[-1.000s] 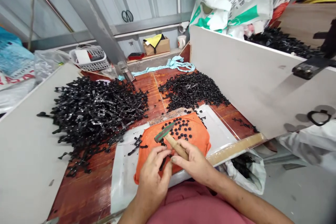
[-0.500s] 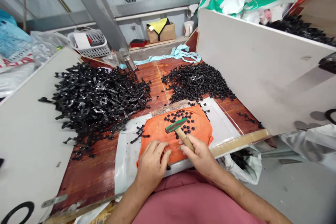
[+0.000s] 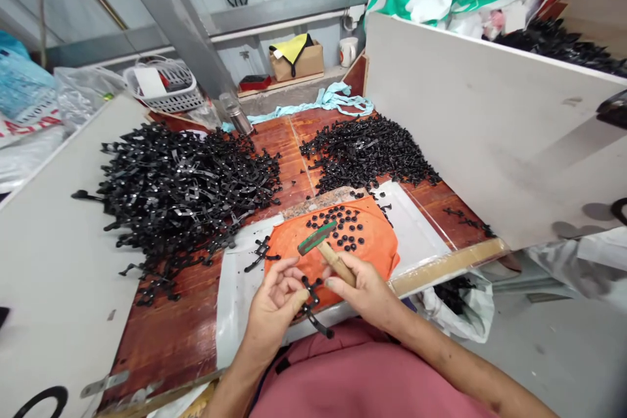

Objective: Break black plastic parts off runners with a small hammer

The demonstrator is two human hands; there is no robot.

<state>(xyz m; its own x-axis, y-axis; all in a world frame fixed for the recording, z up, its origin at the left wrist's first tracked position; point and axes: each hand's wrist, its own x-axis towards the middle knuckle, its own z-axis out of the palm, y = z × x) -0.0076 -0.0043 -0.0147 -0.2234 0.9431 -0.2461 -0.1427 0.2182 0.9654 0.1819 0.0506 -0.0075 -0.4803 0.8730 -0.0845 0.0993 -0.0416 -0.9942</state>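
Observation:
My left hand is turned partly palm up and pinches a branched black plastic part near the front edge of the orange cloth. My right hand grips the wooden handle of a small hammer with a green and brown head, held over the cloth. Several small round black pieces lie on the cloth, to the right of and behind the hammer head. A few black parts rest at the cloth's left edge.
A large heap of black parts lies on the left and another heap at the back right. Pale panels flank the red-brown table. A metal cup, a basket and a light blue cloth strip are behind.
My left hand has turned up and the black part now shows in its fingers, lifted off the cloth. The hammer has shifted slightly left in my right hand.

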